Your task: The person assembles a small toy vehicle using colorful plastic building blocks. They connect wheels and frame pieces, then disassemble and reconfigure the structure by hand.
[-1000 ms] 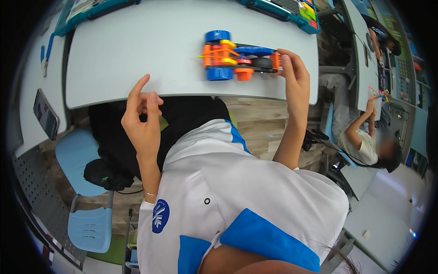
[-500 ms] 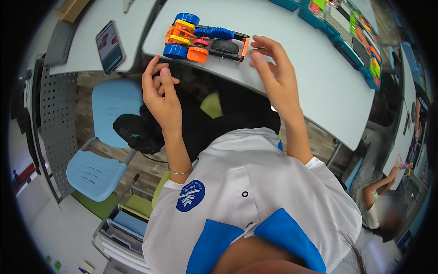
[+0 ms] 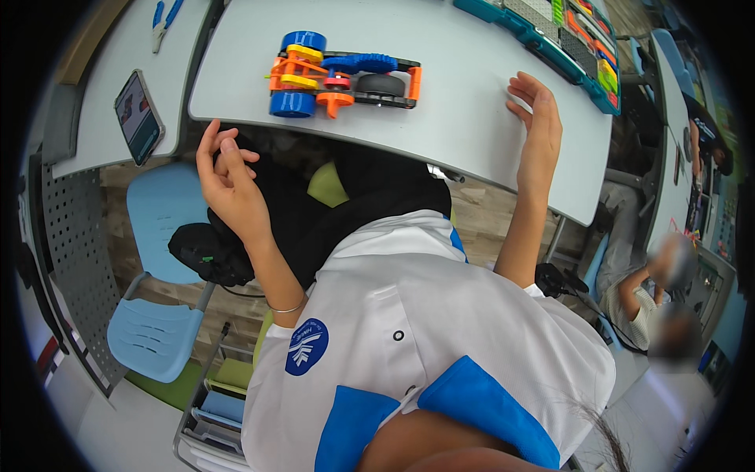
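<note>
On the white table [image 3: 456, 102] stands a toy vehicle [image 3: 344, 79] built from plastic parts. It has two blue wheels at its left end, orange and yellow parts, a blue gear, a black tyre and a black frame with an orange end. My left hand [image 3: 236, 182] is off the table's front edge, below and left of the vehicle, its fingers loosely curved and apart with nothing in them. My right hand [image 3: 540, 134] is over the right part of the table, well away from the vehicle. Its fingers are stretched out and it holds nothing.
A phone [image 3: 139, 118] with a lit screen lies on the left table, near blue-handled pliers [image 3: 163, 25]. A teal case [image 3: 543, 49] of coloured parts sits at the back right. Light-blue chairs [image 3: 153, 330] stand at left. Another person [image 3: 637, 291] sits at far right.
My right hand has moved right, away from the vehicle's orange end. My left hand has also drawn away from the vehicle. The orange part at the vehicle's near side now looks narrower. The view has shifted.
</note>
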### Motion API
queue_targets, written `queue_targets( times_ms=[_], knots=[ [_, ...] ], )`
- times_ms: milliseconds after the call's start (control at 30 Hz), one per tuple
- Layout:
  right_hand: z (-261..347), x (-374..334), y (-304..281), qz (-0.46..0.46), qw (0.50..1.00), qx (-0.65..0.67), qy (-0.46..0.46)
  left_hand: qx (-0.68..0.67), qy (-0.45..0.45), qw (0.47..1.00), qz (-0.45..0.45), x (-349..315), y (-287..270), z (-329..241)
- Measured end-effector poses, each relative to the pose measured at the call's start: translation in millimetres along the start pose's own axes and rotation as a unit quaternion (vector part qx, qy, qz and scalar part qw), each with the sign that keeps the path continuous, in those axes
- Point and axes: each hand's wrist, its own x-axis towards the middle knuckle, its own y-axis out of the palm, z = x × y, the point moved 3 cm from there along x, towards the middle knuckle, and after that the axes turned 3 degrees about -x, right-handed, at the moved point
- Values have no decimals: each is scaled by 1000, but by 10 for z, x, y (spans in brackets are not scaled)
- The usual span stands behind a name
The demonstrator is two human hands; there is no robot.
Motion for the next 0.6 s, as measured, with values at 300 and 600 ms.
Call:
queue_targets(
  times_ms=[300,600],
  knots=[
    [-151,-5,-347,-63,997,-40,4,-8,-16,1000,21,-64,99,-24],
    [-429,-16,-992,-159,986,-39,40,1,-12,999,45,-109,181,-15]
  ],
)
